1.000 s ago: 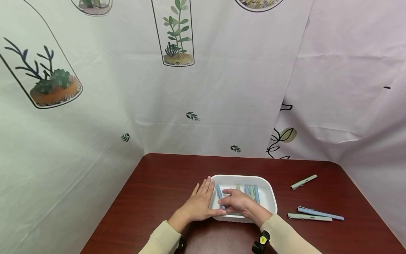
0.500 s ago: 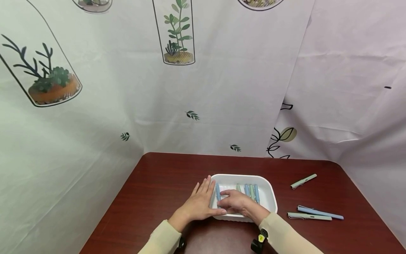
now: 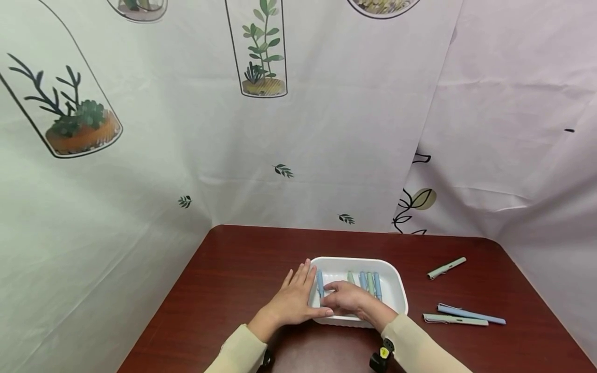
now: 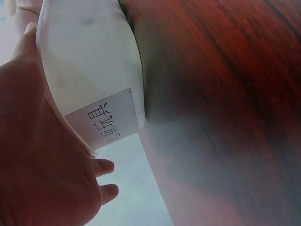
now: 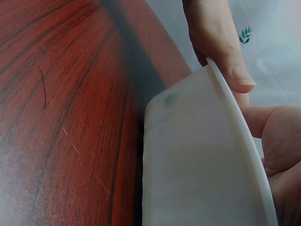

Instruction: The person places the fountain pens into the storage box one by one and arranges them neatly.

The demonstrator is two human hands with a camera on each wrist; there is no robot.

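- Left hand [image 3: 293, 298]: your fingers lie extended and close together along the left rim of the white tray [image 3: 356, 258]; the thumb crosses the near-left corner. You clamp nothing here.
- Left blue pen [image 3: 320, 282]: located inside the tray, beside its left wall. Its long axis runs front to back, nearly parallel to that wall.
- Right hand [image 3: 350, 297]: it extends over the near rim, fingers bent, fingertips at the near part of the left blue pen. You cannot tell from these views whether they pinch the pen or only touch it.
- Governing relation: the pen lies to the left of your right hand, between it and the left wall. Judge the right hand as the better placed, since your left hand occupies the rim.
- Pen row: right of the hand stand, in order, a green pen [image 3: 351, 277], a blue pen [image 3: 363, 280], a second green pen [image 3: 370, 283] and a second blue pen [image 3: 378, 286], all roughly front to back.
- Surface: the dark red tabletop [image 3: 252, 264] carries the tray and, to its right, three loose pens [image 3: 446, 268].
- Room: a pale printed cloth [image 3: 326, 129] hangs behind the tabletop.
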